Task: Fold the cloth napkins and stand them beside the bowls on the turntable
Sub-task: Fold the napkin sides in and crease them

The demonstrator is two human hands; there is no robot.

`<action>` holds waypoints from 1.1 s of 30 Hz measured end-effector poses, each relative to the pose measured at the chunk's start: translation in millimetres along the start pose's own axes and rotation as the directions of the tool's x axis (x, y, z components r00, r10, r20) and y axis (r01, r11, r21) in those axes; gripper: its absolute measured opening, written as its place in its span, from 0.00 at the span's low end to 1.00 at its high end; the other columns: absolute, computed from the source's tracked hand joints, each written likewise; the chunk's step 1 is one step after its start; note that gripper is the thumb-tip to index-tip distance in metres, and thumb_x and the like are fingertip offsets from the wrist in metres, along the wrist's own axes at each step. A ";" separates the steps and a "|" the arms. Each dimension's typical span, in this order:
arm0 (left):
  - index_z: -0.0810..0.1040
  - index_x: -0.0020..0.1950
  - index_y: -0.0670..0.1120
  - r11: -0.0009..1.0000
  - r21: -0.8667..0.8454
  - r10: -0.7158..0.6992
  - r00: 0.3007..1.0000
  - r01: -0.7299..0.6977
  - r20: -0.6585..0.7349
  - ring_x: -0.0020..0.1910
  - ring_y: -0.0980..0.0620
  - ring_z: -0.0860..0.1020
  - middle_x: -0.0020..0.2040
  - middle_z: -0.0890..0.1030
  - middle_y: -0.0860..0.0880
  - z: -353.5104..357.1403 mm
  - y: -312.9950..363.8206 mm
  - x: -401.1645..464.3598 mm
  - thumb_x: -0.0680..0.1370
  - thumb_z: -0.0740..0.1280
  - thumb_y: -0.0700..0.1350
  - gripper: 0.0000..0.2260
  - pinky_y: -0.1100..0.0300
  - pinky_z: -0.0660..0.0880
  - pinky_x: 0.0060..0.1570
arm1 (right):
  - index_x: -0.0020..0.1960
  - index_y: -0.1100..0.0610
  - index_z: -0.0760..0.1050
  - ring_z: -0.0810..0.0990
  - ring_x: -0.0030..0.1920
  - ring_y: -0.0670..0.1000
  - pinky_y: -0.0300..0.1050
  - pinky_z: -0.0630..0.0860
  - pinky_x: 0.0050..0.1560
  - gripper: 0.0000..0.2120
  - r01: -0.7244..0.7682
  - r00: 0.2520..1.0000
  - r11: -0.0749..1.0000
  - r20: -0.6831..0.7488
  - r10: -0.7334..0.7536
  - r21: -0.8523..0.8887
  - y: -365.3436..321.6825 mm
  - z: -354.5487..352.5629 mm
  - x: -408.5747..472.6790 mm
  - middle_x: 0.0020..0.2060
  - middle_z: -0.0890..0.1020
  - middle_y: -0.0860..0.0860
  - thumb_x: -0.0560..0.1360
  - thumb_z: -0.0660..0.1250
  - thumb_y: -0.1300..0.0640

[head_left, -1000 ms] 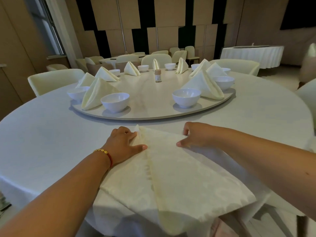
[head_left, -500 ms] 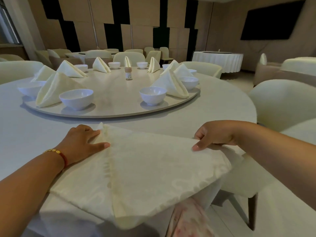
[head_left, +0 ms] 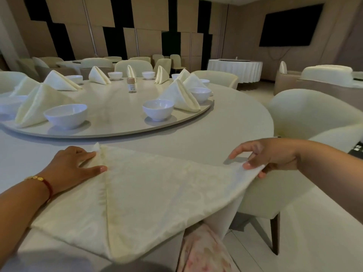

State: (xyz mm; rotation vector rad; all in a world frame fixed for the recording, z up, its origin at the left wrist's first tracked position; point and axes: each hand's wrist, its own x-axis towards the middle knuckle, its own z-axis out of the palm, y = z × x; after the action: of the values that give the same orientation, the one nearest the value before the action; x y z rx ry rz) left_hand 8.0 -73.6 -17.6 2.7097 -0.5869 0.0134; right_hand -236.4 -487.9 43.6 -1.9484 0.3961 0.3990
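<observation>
A: Where does the napkin [head_left: 149, 195] lie?

B: On the near edge of the bench [head_left: 225, 134], partly folded, a crease running from its far left tip down toward the near edge; its right corner is lifted off the bench.

A: And the hands?

B: The left hand [head_left: 75, 165] lies flat on the napkin's far left tip, fingers straight, pressing it down; the right hand [head_left: 263, 156] pinches the raised right corner between thumb and fingers.

A: What stands farther off?

B: The turntable [head_left: 110, 122], with white bowls around its rim and folded napkins standing beside them; the nearest bowl [head_left: 158, 109] has a standing napkin [head_left: 181, 97] just to its right; a small bottle [head_left: 131, 85] stands near the middle.
</observation>
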 end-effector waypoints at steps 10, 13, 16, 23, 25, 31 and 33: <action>0.80 0.57 0.50 0.999 -0.019 0.026 0.999 -0.027 -0.033 0.59 0.44 0.72 0.55 0.74 0.46 -0.7 -2.0 -2.3 0.75 0.63 0.62 0.20 0.53 0.67 0.62 | 0.60 0.73 0.74 0.83 0.51 0.62 0.53 0.82 0.48 0.23 0.126 0.962 0.745 0.101 -0.252 0.655 -125.4 65.7 65.2 0.53 0.81 0.66 0.73 0.53 0.61; 0.77 0.37 0.43 0.982 -0.189 -0.039 0.996 0.023 -0.081 0.48 0.42 0.74 0.44 0.75 0.45 -2.3 2.0 -4.4 0.79 0.59 0.55 0.19 0.54 0.69 0.49 | 0.56 0.68 0.72 0.84 0.47 0.58 0.47 0.82 0.48 0.11 0.220 0.964 0.858 0.033 -0.266 0.463 -147.0 106.9 103.8 0.48 0.83 0.63 0.77 0.55 0.68; 0.81 0.58 0.45 0.994 -0.099 0.034 0.997 -0.041 -0.071 0.57 0.44 0.71 0.53 0.74 0.47 3.1 -6.4 0.5 0.81 0.59 0.49 0.14 0.54 0.66 0.62 | 0.47 0.64 0.75 0.81 0.31 0.49 0.39 0.77 0.31 0.01 0.266 0.963 0.959 -0.075 -0.259 0.097 -159.4 146.8 138.9 0.37 0.82 0.58 0.77 0.66 0.65; 0.75 0.68 0.49 0.991 -0.118 0.048 0.996 -0.056 -0.075 0.63 0.48 0.66 0.56 0.68 0.52 6.2 -6.5 -0.1 0.82 0.57 0.48 0.16 0.54 0.62 0.68 | 0.32 0.59 0.75 0.72 0.22 0.50 0.39 0.70 0.32 0.13 0.151 0.954 0.904 -0.182 -0.240 -0.401 -177.5 190.6 198.0 0.21 0.77 0.50 0.74 0.71 0.56; 0.74 0.68 0.49 0.992 -0.105 0.055 0.995 -0.064 -0.082 0.64 0.48 0.65 0.56 0.68 0.52 7.3 -6.5 0.1 0.82 0.57 0.48 0.16 0.56 0.61 0.68 | 0.34 0.60 0.77 0.71 0.22 0.51 0.40 0.70 0.33 0.12 0.114 0.964 0.902 -0.175 -0.202 -0.416 -180.6 196.8 204.4 0.21 0.76 0.50 0.74 0.71 0.56; 0.71 0.71 0.50 0.997 -0.025 0.072 0.996 -0.073 -0.055 0.65 0.48 0.63 0.65 0.68 0.48 6.2 -2.7 -2.7 0.82 0.56 0.49 0.18 0.57 0.60 0.67 | 0.30 0.58 0.73 0.70 0.24 0.51 0.40 0.70 0.32 0.17 0.053 0.977 0.850 -0.150 -0.154 -0.524 -186.5 206.7 210.9 0.19 0.74 0.50 0.76 0.69 0.53; 0.70 0.71 0.50 0.998 -0.001 0.070 0.996 -0.070 -0.048 0.65 0.48 0.63 0.65 0.68 0.48 5.6 -1.6 -3.0 0.82 0.57 0.50 0.18 0.58 0.60 0.67 | 0.32 0.58 0.73 0.71 0.26 0.51 0.41 0.71 0.33 0.16 0.039 0.983 0.848 -0.134 -0.129 -0.529 -188.4 208.0 212.0 0.25 0.75 0.52 0.76 0.68 0.53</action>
State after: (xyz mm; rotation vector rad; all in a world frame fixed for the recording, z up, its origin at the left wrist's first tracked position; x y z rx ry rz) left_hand 5.5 -73.0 -23.7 2.6769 -0.6666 0.0958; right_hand 16.2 -244.2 20.5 -2.5402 0.3257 0.3079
